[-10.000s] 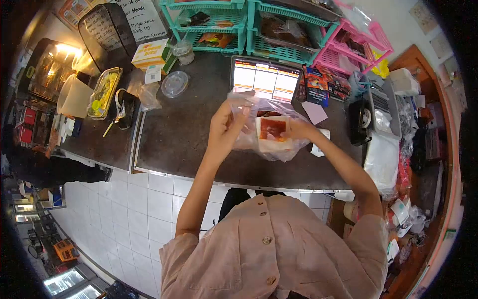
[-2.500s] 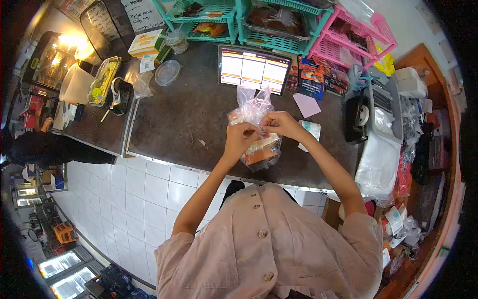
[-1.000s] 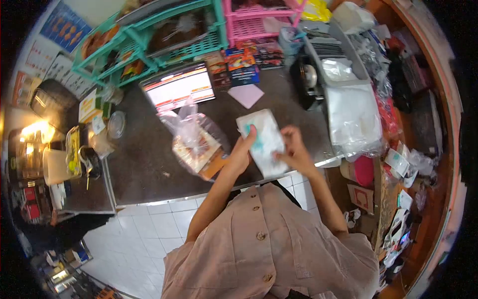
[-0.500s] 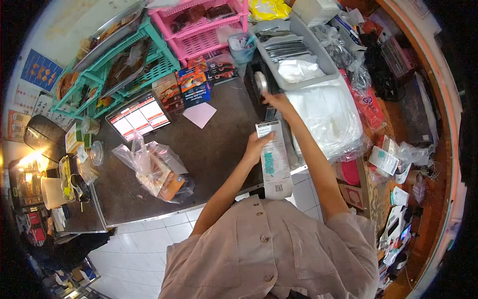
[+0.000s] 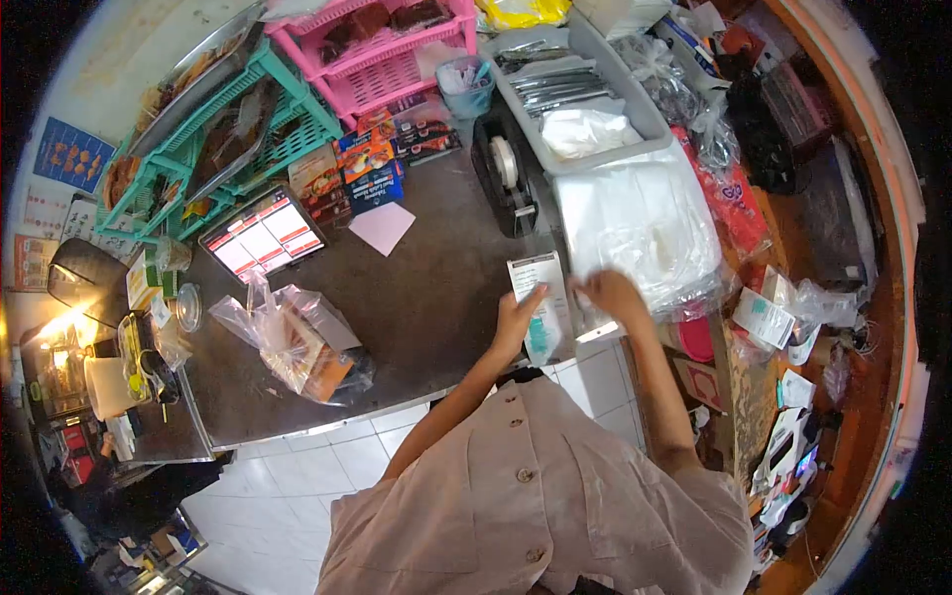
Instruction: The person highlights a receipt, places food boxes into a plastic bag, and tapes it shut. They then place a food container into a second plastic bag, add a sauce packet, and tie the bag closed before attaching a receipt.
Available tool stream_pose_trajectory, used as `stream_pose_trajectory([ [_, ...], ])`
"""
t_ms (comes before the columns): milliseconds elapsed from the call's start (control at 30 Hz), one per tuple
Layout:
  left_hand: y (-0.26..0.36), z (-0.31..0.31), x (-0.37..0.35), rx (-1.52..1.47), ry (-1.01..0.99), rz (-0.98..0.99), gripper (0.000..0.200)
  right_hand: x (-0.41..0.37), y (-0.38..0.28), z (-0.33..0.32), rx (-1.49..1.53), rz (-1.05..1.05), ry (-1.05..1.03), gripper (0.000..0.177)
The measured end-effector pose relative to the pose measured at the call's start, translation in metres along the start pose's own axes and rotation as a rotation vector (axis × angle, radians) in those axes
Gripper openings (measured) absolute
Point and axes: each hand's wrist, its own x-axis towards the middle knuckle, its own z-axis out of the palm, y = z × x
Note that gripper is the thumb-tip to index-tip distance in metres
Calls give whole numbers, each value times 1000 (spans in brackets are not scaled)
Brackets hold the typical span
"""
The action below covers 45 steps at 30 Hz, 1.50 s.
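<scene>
A long printed receipt [image 5: 540, 283] is held over the table's front edge by my left hand [image 5: 516, 315], thumb on its printed face. The lower part of the paper has a greenish patch. Just to the right, my right hand [image 5: 613, 297] is closed in a pinch close to the receipt's right edge. What its fingertips hold is too small to make out. A black tape dispenser [image 5: 506, 174] with a pale roll stands beyond both hands. To the left on the dark table [image 5: 426, 288] lies a tied clear plastic bag [image 5: 307, 342] with boxed items inside.
White plastic bags [image 5: 645, 223] lie in a stack on the right, below a grey tray [image 5: 650, 139]. A lit tablet [image 5: 263, 236] and pink paper [image 5: 383, 228] are on the left. Green racks [image 5: 268, 139] and a pink basket [image 5: 387, 69] line the back.
My right hand has left the tape dispenser and come back toward me, beside the receipt. The receipt now shows shorter below my left hand.
</scene>
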Motion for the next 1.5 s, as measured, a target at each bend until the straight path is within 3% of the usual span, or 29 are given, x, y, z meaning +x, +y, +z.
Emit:
stream_pose_trajectory([
  [33,-2,0,-2,-3,-1,-41,30,7,-21,-16,93,-77,217,57],
  [67,0,1,-2,-7,-6,-75,31,29,-28,-13,337,-453,437,53],
  [100,3,1,0,-9,-11,-99,32,56,-33,-2,549,-351,316,48],
  [200,-2,5,4,7,17,-22,30,99,-44,17,757,-306,-24,41],
  [333,-27,-5,16,96,66,-36,30,107,-38,47,810,-275,204,36],
  [400,-33,-8,9,383,107,-175,35,104,-17,69,318,-259,398,35],
  [467,-52,-25,7,248,111,54,39,97,-20,75,587,-332,352,35],
  [500,7,-30,-25,166,65,0,40,83,-30,82,765,-286,316,30],
  [600,69,-114,-75,559,11,121,38,33,-110,57,983,-139,256,23],
  [633,103,-142,-104,667,28,157,35,35,-123,74,1169,-261,207,23],
  [667,134,-171,-137,686,35,147,27,14,-164,67,1135,-283,167,23],
  [700,161,-194,-169,778,119,291,19,4,-196,74,1061,-449,200,22],
  [733,188,-212,-200,765,260,135,15,-5,-228,84,1045,-482,157,21],
  [767,190,-244,-223,672,347,133,14,-12,-257,97,1016,-559,159,19],
  [833,203,-287,-252,1068,571,308,8,-17,-304,133,966,-548,202,21],
  [867,202,-310,-257,1105,607,274,9,-15,-321,156,945,-490,250,23],
  [933,187,-349,-247,1161,587,315,11,-1,-332,195,431,-654,545,22],
  [1033,157,-395,-220,964,480,115,14,27,-303,212,297,-401,600,28],
  [1067,161,-397,-221,1118,570,167,16,36,-281,205,249,-311,636,33],
  [1100,169,-393,-223,1266,657,224,18,33,-260,167,285,-302,509,41],
  [1133,178,-383,-223,1408,743,284,20,37,-229,141,332,-362,595,40],
  [1200,226,-336,-226,1348,962,656,19,45,-177,84,630,-288,819,33],
  [1267,244,-288,-218,1072,1028,876,16,51,-137,22,333,-158,980,35],
  [1300,248,-262,-211,928,1058,974,17,78,-101,12,335,-97,881,35],
  [1333,249,-224,-193,755,885,962,22,105,-72,6,345,-41,780,36],
  [1367,236,-199,-163,815,665,909,26,110,-77,-5,578,81,551,54],
  [1400,223,-174,-133,859,446,841,30,127,-71,-2,669,20,465,65],
  [1433,218,-137,-97,462,128,517,39,127,-80,-4,797,10,309,67],
  [1500,154,-99,-7,152,-263,110,69,134,-90,-4,720,18,240,54],
])
